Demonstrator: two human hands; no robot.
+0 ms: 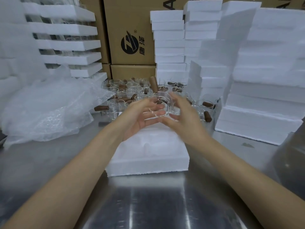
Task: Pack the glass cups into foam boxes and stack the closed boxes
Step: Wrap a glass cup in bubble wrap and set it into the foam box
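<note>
A clear, smooth-walled glass cup [162, 107] sat between the two hands, blurred. The right hand [184, 118] gripped it, thumb curled over the top and fingers under the base. The left hand [140, 118] lay palm up, its fingers fairly straight and spread against the cup's side. Directly below the fingers lay an open foam box [148, 156], white and grainy with a rounded moulded hollow, on a brushed steel table [148, 204]. Beyond the fingertips stood more glass cups with brown cylindrical handles [130, 91]. Crinkled bubble wrap [49, 109] lay left of the fingers, and rough-edged foam stacks [264, 80] rose to their right.
</note>
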